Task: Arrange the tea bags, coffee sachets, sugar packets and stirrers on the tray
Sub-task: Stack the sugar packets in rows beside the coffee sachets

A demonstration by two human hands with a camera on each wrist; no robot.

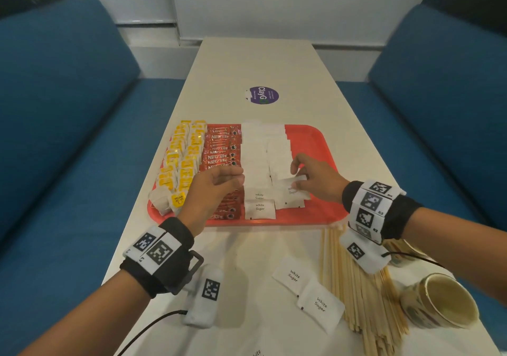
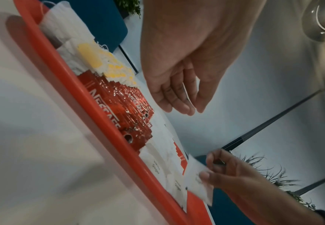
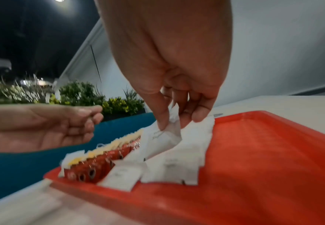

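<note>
A red tray [image 1: 312,141] holds yellow-tagged tea bags [image 1: 181,160] at its left, red coffee sachets [image 1: 222,147] beside them, and two rows of white sugar packets [image 1: 260,160] in the middle. My right hand [image 1: 310,174] pinches one white sugar packet [image 3: 161,140] between thumb and fingers, just above the near end of the right sugar row. My left hand [image 1: 216,182] hovers over the coffee sachets, fingers loosely curled and holding nothing [image 2: 179,97]. The tray's right part [image 3: 264,144] is bare.
Two loose sugar packets [image 1: 310,289] lie on the white table [image 1: 258,61] near me. A pile of wooden stirrers [image 1: 356,287] lies right of them, beside paper cups [image 1: 439,303]. A purple sticker [image 1: 263,95] sits beyond the tray. Blue benches flank the table.
</note>
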